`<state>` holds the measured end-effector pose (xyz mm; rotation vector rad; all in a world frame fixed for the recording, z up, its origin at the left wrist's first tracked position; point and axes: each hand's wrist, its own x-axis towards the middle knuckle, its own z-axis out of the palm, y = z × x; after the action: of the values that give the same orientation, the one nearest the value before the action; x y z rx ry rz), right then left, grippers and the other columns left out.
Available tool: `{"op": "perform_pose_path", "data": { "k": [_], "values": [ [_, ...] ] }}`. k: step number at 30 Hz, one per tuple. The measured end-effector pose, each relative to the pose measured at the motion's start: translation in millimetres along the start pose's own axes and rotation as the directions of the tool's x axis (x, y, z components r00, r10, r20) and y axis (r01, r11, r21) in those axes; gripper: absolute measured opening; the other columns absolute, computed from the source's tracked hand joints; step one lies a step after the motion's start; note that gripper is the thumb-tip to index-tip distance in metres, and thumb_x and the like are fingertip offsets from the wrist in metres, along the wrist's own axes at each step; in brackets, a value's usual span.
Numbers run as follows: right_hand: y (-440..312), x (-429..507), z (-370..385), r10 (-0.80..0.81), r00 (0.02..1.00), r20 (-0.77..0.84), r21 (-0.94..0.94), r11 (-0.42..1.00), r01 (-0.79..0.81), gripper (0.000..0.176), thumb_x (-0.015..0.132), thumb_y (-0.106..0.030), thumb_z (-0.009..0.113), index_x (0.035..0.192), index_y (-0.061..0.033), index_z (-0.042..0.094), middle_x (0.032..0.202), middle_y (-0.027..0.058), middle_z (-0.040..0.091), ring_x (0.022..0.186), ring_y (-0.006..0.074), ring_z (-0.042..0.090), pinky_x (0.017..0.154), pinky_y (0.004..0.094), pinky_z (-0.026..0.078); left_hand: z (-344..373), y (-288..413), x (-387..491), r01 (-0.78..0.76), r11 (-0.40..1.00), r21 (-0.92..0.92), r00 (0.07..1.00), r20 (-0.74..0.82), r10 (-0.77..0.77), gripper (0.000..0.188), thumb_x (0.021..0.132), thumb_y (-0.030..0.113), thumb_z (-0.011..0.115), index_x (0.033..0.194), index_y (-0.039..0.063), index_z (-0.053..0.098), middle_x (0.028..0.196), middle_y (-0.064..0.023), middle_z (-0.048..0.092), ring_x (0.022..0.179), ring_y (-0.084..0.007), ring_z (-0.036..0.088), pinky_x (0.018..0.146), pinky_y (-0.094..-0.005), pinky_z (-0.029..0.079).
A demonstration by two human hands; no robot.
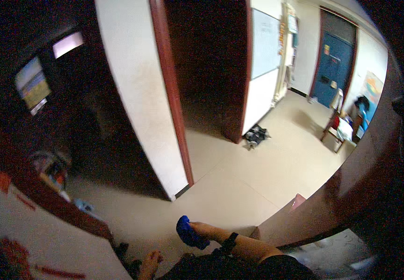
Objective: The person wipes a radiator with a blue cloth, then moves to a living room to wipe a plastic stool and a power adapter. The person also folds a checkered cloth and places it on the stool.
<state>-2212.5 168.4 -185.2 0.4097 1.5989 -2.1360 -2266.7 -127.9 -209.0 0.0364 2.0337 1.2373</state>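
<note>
In the lower middle of the head view, my right hand (202, 229) grips a bunched blue cloth (191, 233). The cloth hangs in front of my body, above the pale floor. A black band (230, 241) circles my right wrist. My left hand (150, 263) hangs low at the bottom edge, with its fingers partly curled. No object shows in it, but the inside of the palm is hidden. Dark clothing (205, 267) covers my body below.
A white wall end (142, 84) with red-brown trim stands ahead. Dark shoes (256, 135) lie by another wall. Farther off are a chair (337, 134) with things on it and a blue door (335, 66). A dark brown panel (342, 189) borders the right.
</note>
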Motion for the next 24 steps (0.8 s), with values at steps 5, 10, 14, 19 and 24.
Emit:
{"op": "perform_pose_path", "data": {
  "k": [5,10,14,19,24],
  "values": [
    [-34.1,2.2,-61.3,-0.050,0.944,-0.327,0.239,0.962,0.134,0.049,0.096,-0.043,0.039,0.126,-0.0064,0.049,0.094,0.0058,0.064,0.075,0.0117,0.061,0.063,0.0264,0.051,0.3,101.0,131.4,-0.237,0.921,0.308,0.942,0.304,0.140,0.030,0.094,0.025,0.051,0.106,-0.002,0.056,0.087,-0.0109,0.063,0.082,-0.0183,0.062,0.075,-0.0310,0.050],
    [-13.0,-11.4,-135.7,0.142,0.853,-0.503,0.343,0.938,0.046,0.050,0.096,-0.041,0.042,0.131,-0.0055,0.045,0.104,0.0109,0.063,0.086,0.0169,0.062,0.073,0.0309,0.052,63.7,178.3,229.1,-0.359,0.922,0.145,0.847,0.465,0.257,0.026,0.093,0.022,0.053,0.102,-0.002,0.057,0.088,-0.0092,0.062,0.081,-0.0158,0.062,0.071,-0.0287,0.050],
    [-21.1,-25.4,-208.3,0.052,0.855,-0.516,0.403,0.895,0.189,0.051,0.096,-0.038,0.044,0.131,-0.0007,0.043,0.111,0.0117,0.061,0.095,0.0182,0.061,0.079,0.0323,0.051,145.8,228.5,269.8,-0.377,0.924,0.065,0.790,0.544,0.283,0.025,0.094,0.022,0.052,0.103,-0.001,0.057,0.090,-0.0079,0.061,0.081,-0.0145,0.061,0.071,-0.0288,0.050],
    [-60.6,-45.9,-307.0,-0.010,0.811,-0.585,0.444,0.832,0.331,0.042,0.096,-0.026,0.046,0.128,0.0011,0.044,0.107,0.0108,0.061,0.090,0.0174,0.062,0.075,0.0302,0.053,234.3,273.8,302.6,-0.346,0.936,0.065,0.692,0.691,0.208,0.027,0.094,0.024,0.051,0.105,0.000,0.056,0.090,-0.0074,0.061,0.080,-0.0134,0.059,0.073,-0.0282,0.050],
    [-104.7,-57.5,-401.5,-0.068,0.823,-0.564,0.466,0.796,0.385,0.042,0.094,-0.028,0.049,0.123,0.0025,0.047,0.106,0.0137,0.061,0.088,0.0219,0.063,0.074,0.0318,0.054,283.5,323.3,341.6,-0.395,0.917,0.062,0.729,0.628,0.272,0.030,0.095,0.027,0.051,0.106,0.000,0.056,0.089,-0.0068,0.061,0.079,-0.0123,0.059,0.072,-0.0272,0.049]
  ]
}}
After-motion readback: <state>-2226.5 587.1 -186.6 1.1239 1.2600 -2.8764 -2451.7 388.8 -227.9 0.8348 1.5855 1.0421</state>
